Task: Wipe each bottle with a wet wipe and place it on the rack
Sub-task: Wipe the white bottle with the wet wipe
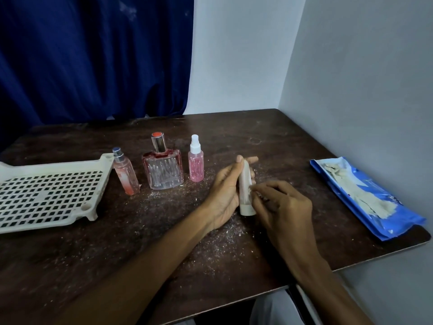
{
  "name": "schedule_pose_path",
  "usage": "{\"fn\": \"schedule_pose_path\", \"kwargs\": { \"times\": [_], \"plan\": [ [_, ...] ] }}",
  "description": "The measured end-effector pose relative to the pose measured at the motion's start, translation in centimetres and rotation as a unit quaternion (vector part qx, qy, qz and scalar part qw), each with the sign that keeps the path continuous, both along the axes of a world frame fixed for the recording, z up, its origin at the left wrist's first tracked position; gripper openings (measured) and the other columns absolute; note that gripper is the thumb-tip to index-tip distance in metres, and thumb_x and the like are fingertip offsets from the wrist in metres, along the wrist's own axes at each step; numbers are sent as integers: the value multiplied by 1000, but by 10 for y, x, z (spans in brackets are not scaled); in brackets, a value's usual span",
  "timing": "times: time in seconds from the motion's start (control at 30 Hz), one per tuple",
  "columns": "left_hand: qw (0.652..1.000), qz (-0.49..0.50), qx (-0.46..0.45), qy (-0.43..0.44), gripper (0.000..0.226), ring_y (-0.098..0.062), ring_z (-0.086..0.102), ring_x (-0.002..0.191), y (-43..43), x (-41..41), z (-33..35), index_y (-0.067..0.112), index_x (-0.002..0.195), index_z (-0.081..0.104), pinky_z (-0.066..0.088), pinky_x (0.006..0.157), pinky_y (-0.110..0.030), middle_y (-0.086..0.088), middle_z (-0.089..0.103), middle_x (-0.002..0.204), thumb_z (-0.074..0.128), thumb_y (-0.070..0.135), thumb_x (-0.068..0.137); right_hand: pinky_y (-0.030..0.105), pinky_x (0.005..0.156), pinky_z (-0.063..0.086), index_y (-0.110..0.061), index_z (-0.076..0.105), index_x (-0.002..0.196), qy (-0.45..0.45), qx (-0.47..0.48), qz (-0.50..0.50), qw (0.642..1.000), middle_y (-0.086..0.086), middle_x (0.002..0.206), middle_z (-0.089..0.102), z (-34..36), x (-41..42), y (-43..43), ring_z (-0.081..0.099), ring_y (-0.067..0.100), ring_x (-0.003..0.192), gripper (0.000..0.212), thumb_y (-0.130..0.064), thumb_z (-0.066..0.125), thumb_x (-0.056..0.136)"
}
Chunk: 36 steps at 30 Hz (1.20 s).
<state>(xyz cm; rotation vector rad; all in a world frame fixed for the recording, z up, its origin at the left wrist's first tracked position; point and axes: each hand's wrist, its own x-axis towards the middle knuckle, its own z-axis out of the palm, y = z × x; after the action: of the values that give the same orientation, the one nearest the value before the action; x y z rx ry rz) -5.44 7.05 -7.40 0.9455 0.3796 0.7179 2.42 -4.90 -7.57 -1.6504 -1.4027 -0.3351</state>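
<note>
My left hand (225,191) grips a small white bottle (244,191), held upright just above the table's middle. My right hand (281,207) has its fingertips pinched against the bottle's side; a scrap of wipe may lie under them, but I cannot tell. Three bottles stand in a row to the left: a slim pink spray bottle (125,173) leaning by the rack, a square clear perfume bottle with a red cap (162,165), and a small pink spray bottle with a white top (195,160). The white perforated rack (46,193) lies at the far left, with nothing on it.
A torn-open blue wet wipe pack (365,198) lies at the right edge of the dark wooden table (281,137). White crumbs are scattered over the tabletop. A blue curtain hangs behind; a grey wall closes the right side.
</note>
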Motion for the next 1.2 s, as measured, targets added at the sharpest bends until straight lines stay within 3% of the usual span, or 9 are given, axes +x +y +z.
{"fn": "schedule_pose_path", "kwargs": {
  "times": [0.33,0.5,0.9,1.2],
  "plan": [
    [1000,8,-3,2,46,-11,53,74,1,1,-2,2,125,62,50,71,-26,-3,56,81,42,38,104,22,74,53,-9,78,98,-2,3,-8,1000,4,96,69,-12,0,-6,67,14,82,24,-2,83,75],
    [1000,13,-11,1,46,-12,54,74,2,1,-2,3,125,62,53,69,-23,-3,56,82,43,39,104,34,65,59,-7,79,95,-20,19,-4,1000,8,96,70,-9,-12,0,68,20,81,19,-3,81,76],
    [1000,18,-2,6,47,-10,55,73,0,0,-2,4,126,62,54,66,-23,-3,56,82,42,40,103,34,64,59,-6,78,95,-37,9,-4,999,9,97,69,-14,-13,-3,68,22,81,22,-3,83,74],
    [999,10,34,11,46,-18,63,82,-2,0,0,1,136,52,54,78,-34,-10,67,96,40,33,105,35,68,57,-10,79,97,-4,-7,11,1000,4,99,69,-18,-12,-8,68,18,85,21,-4,81,77]
  ]
}}
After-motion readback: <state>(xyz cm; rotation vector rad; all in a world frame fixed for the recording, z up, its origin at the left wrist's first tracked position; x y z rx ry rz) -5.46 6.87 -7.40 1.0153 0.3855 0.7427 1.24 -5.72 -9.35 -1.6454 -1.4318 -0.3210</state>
